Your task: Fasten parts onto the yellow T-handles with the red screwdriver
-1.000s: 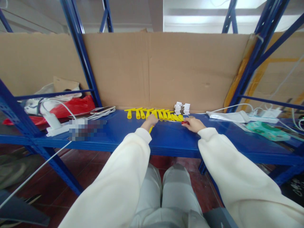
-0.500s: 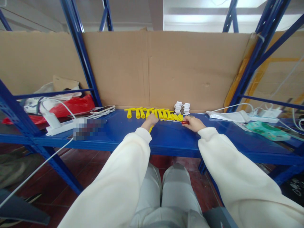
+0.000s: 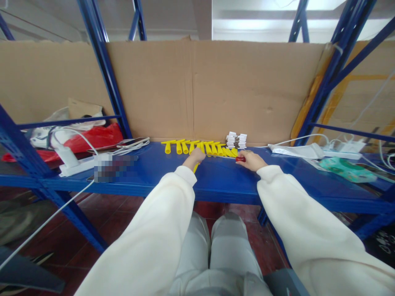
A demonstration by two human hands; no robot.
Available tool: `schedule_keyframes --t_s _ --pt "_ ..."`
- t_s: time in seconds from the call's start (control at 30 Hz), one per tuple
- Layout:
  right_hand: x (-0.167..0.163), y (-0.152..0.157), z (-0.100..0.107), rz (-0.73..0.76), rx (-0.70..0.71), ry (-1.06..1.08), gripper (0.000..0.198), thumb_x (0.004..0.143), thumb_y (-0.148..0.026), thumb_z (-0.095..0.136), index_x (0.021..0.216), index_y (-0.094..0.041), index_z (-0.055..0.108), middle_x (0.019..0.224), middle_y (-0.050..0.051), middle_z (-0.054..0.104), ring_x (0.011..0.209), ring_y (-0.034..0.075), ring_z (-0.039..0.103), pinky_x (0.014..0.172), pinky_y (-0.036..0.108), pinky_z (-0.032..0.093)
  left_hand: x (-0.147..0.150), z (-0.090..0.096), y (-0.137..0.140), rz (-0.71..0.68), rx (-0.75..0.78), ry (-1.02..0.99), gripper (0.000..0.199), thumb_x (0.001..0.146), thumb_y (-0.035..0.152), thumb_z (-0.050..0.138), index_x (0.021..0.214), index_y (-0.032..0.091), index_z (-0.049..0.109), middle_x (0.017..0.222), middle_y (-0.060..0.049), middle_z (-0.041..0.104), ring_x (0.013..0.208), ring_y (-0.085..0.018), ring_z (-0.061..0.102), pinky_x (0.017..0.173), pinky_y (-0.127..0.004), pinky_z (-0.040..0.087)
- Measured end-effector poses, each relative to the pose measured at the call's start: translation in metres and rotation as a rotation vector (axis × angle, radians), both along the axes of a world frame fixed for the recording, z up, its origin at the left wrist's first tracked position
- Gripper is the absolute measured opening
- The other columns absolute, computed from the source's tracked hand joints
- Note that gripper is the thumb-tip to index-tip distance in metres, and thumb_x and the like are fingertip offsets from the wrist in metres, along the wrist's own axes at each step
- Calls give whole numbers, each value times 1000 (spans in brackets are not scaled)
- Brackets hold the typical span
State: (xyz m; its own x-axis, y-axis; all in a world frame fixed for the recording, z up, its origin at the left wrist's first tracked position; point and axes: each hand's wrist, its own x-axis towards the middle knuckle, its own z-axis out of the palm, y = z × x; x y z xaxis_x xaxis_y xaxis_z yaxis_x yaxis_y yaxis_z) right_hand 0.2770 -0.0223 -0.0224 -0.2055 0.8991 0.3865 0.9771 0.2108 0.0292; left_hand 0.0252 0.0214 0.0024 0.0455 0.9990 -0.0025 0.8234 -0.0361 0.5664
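Observation:
My left hand point(image 3: 198, 156) is closed around a yellow plastic piece point(image 3: 195, 167), whose end sticks out below the fingers; most of it is hidden. In my right hand point(image 3: 252, 160) is the red handle of a screwdriver point(image 3: 240, 159), its thin metal shaft running level to the left toward the left hand. Whether the tip touches the yellow piece cannot be made out. Just behind both hands stands a row of several yellow T-shaped plastic parts point(image 3: 179, 147), with more yellow pieces point(image 3: 232, 152) at its right end. Stacked white pieces point(image 3: 236, 140) sit behind the screwdriver.
The blue shelf point(image 3: 228, 187) has a cardboard panel point(image 3: 154, 90) at its back and blue uprights at both sides. On the left are a power strip point(image 3: 83, 164), cables and a red bag point(image 3: 95, 138). To the right lie a green packet point(image 3: 348, 169) and another power strip point(image 3: 342, 154).
The red screwdriver handle looks slightly turned in my right hand. Both hands stay in nearly the same place.

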Motion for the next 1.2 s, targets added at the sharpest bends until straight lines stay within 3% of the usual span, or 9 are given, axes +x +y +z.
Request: schedule_keyframes --t_s 0.53,0.77,1.2 --pt "-1 0 0 6 -43 -24 16 95 -33 60 100 -22 70 100 10 77 94 26 72 76 31 49 0 -3 6 19 21 20 33 89 4 51 115 1 71 93 -20 78 73 -21 74 61 -25 48" --pt "1 2 -1 20 -42 21 17 91 -31 66 104 -22 65 100 10 76 93 25 70 74 30 48 1 -3 7 -1 14 34 35 91 4 50 120 -2 68 97 -23 77 78 -22 76 64 -25 49" --pt "-3 -3 2 20 -70 -40 17 97 -34 56 98 -23 69 99 9 77 91 24 70 74 30 47 1 -1 3 0 20 9 31 89 2 52 116 -1 68 103 -25 76 84 -25 77 65 -26 52"
